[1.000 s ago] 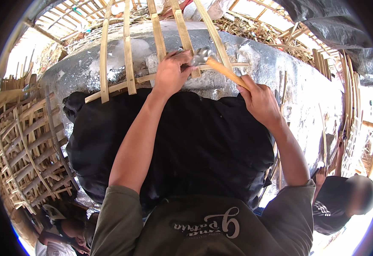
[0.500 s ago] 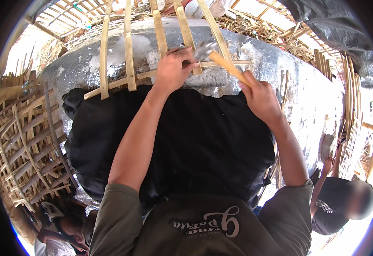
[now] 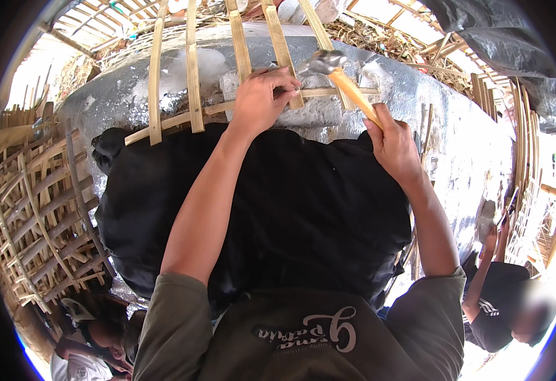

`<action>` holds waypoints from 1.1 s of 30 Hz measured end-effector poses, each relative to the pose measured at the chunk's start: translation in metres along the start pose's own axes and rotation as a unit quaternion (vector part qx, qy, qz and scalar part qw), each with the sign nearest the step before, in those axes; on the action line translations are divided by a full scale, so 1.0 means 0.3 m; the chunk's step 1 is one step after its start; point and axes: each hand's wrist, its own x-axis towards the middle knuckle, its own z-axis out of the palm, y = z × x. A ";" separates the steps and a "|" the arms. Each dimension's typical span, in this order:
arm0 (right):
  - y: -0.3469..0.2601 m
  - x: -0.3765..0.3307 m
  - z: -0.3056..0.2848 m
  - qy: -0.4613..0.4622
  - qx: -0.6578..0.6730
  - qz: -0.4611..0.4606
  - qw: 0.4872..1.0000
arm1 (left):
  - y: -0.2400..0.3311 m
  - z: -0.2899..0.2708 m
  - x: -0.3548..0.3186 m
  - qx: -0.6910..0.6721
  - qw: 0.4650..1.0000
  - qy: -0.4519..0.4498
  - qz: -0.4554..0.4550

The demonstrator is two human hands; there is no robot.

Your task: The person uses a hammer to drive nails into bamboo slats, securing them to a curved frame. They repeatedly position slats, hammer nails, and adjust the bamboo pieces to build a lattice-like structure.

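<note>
We count one large black cloth (image 3: pixel 259 203); beyond it, five long, flat, pale bamboo slats (image 3: pixel 193 76) crossing one thin bamboo strip (image 3: pixel 180 119); and one metal-headed, tan-handled hammer (image 3: pixel 349 87), raised near the fifth slat. The right hand (image 3: pixel 395 145) has its fingers closed round the handle. The left hand (image 3: pixel 262 101) has its fingers nearly together at the fourth slat, contents unclear to us. We judge this hammering at that crossing; the next blow calls for steadiness.

Bamboo latticework (image 3: pixel 85 32) shows beyond the silver surface's (image 3: pixel 465 143) far left corner. Dark sheeting (image 3: pixel 484 41) hangs past its far right corner. Daylight glares along the right edge.
</note>
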 end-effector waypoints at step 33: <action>-0.090 0.016 -0.061 -0.028 -0.015 0.026 0.999 | 0.000 0.006 -0.010 0.000 1.000 0.008 -0.009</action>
